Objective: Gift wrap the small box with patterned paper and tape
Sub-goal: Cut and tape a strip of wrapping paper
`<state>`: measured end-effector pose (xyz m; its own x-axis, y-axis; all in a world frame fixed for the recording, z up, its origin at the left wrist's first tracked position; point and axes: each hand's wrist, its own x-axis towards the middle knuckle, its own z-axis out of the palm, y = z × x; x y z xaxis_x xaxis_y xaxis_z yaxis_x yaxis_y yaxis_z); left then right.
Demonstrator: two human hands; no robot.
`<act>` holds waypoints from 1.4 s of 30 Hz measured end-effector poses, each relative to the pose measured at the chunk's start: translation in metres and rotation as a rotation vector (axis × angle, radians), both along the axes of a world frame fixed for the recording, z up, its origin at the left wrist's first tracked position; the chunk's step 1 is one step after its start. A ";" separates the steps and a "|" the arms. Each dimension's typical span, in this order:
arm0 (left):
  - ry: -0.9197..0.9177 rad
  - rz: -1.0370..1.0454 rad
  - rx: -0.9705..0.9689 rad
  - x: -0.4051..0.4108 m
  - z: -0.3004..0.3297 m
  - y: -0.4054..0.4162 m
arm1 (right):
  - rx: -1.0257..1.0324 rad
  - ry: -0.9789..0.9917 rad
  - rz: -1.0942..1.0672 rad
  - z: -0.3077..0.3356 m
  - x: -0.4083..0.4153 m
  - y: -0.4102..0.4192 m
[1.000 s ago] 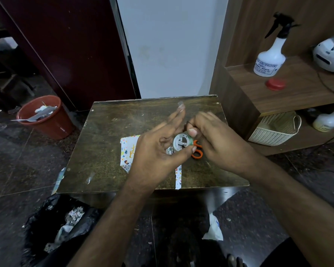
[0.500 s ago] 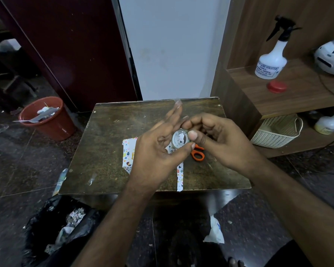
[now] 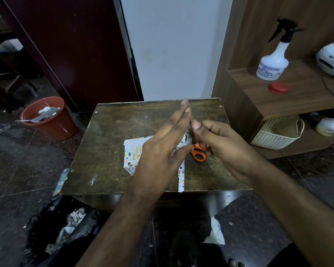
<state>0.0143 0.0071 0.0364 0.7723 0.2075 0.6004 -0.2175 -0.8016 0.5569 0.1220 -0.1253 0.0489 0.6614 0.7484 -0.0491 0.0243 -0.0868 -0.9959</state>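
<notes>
Patterned paper (image 3: 132,155) mid-table | left hand (image 3: 162,151) pinches tape roll (image 3: 186,139) | right hand (image 3: 222,143) curled, hold unclear

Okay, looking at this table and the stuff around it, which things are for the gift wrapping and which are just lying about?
For the wrapping:
- patterned paper on the table
- paper strip
- tape roll, held between the left hand and right hand
- orange scissors

Just lying about:
- spray bottle
- red lid
- white basket
- red bucket
- black rubbish bag

Scuffed, dull wooden table (image 3: 112,151); glossy patterned paper (image 3: 131,153); orange plastic scissor handles (image 3: 198,156).
</notes>
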 end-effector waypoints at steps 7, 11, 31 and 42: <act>-0.001 -0.018 -0.003 0.001 0.001 -0.002 | -0.059 0.084 0.060 0.002 -0.004 0.002; 0.005 -0.023 0.007 0.000 0.000 -0.001 | -0.038 0.151 0.086 0.000 -0.002 0.002; -0.036 -0.094 -0.538 0.002 -0.001 0.008 | 0.113 -0.420 -0.029 -0.007 0.006 -0.009; 0.172 -0.212 -0.596 0.001 -0.008 0.012 | 0.122 -0.556 0.062 -0.001 0.017 -0.017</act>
<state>0.0148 0.0195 0.0286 0.9078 0.2992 0.2938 -0.2052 -0.2942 0.9335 0.1386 -0.1419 0.0481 0.5179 0.7648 0.3832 0.5488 0.0466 -0.8346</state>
